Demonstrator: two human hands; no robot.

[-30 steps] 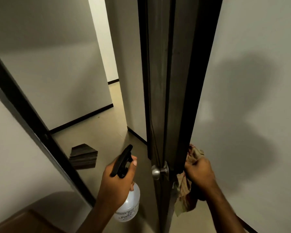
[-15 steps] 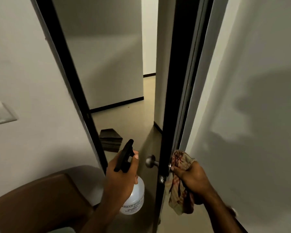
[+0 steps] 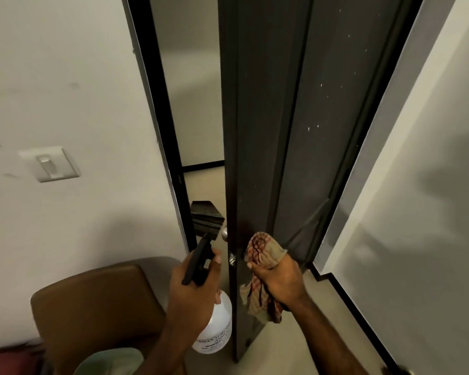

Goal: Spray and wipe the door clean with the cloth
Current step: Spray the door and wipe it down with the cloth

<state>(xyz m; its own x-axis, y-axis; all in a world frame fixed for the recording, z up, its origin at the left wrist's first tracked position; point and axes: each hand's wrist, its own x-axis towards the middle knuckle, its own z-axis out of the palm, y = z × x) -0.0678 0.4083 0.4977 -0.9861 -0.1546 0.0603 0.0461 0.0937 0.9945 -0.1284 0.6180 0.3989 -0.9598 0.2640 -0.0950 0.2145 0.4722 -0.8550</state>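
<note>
Dark grey, the one door [image 3: 295,125] stood ajar before me, its single metal knob [image 3: 224,234] at the edge. My right hand [image 3: 278,281] had its fingers bunched tight on one checked cloth [image 3: 263,255], pressed against the door's face beside the knob. My left hand [image 3: 194,290] gripped one white spray bottle [image 3: 215,334], fingers wrapped around its black trigger head.
</note>
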